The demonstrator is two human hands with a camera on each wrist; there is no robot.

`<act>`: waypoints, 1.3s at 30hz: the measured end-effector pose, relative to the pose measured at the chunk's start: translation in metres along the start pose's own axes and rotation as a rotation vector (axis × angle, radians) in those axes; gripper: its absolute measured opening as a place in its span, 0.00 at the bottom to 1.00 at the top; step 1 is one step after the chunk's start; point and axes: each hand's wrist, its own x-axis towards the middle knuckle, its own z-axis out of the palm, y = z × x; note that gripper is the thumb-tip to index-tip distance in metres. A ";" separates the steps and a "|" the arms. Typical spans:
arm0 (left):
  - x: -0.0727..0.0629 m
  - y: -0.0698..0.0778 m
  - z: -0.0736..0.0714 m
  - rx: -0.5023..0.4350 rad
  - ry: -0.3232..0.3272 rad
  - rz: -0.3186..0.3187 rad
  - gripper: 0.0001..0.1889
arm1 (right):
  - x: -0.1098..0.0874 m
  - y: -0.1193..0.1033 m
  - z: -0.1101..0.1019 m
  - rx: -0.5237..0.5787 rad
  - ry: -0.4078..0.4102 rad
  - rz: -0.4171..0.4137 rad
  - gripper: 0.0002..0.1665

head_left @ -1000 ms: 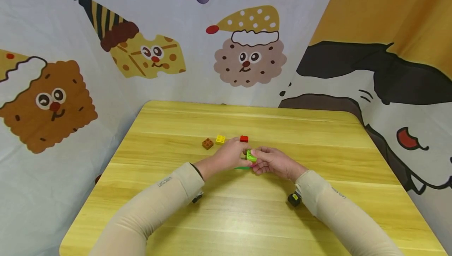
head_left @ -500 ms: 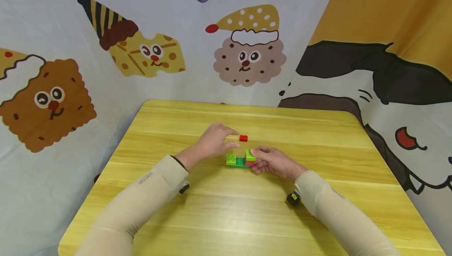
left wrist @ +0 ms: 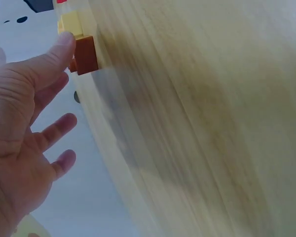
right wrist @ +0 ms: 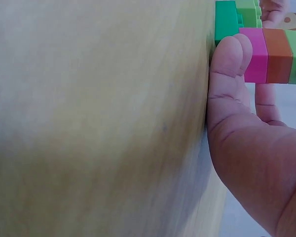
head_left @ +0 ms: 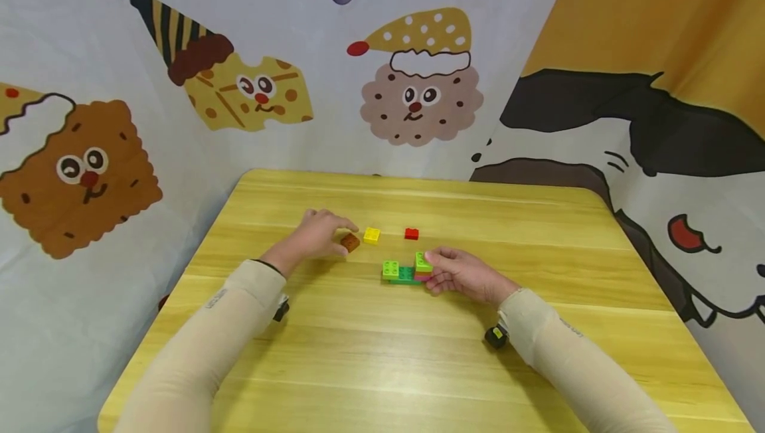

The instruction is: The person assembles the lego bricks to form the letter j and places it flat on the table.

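Note:
My left hand (head_left: 312, 235) reaches over the table with thumb and index finger spread at a brown toy brick (head_left: 350, 242). In the left wrist view the thumb tip overlaps the brown brick (left wrist: 87, 55), and the other fingers stand apart. My right hand (head_left: 466, 275) holds the right end of a small brick build, its thumb at the lime brick (head_left: 422, 261) on top. Below that brick come an orange layer (right wrist: 278, 55) and a pink one (right wrist: 255, 57). A green base (head_left: 406, 274) joins this stack to a second lime brick (head_left: 390, 269) at its left end.
Just right of the brown brick lies a yellow brick (head_left: 372, 235). A red brick (head_left: 412, 234) sits farther right, behind the build. The wooden table (head_left: 382, 366) ends at the back against a printed cloth (head_left: 335, 147).
My left hand has left the build and moved left, past the red and yellow bricks to the brown one. The right hand keeps its grip in the same spot.

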 end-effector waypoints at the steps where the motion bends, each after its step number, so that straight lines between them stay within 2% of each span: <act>1: 0.000 0.000 0.001 0.003 -0.003 0.002 0.28 | 0.000 0.000 0.001 -0.002 0.000 0.000 0.34; 7: 0.001 0.000 0.005 0.022 -0.007 -0.004 0.19 | 0.000 0.001 0.003 -0.004 0.005 0.001 0.34; 12: 0.001 -0.002 0.008 -0.002 0.014 -0.019 0.15 | 0.000 0.001 0.003 -0.005 -0.006 -0.009 0.34; 28: 0.004 -0.002 0.014 -0.018 0.003 -0.044 0.18 | 0.000 0.006 -0.002 -0.003 -0.028 -0.039 0.29; 34: 0.004 -0.001 0.016 -0.013 0.018 -0.039 0.18 | -0.001 0.008 -0.008 0.018 -0.078 -0.062 0.31; 39: 0.005 -0.001 0.016 -0.008 0.018 -0.041 0.17 | -0.002 0.010 -0.012 0.071 -0.123 -0.069 0.27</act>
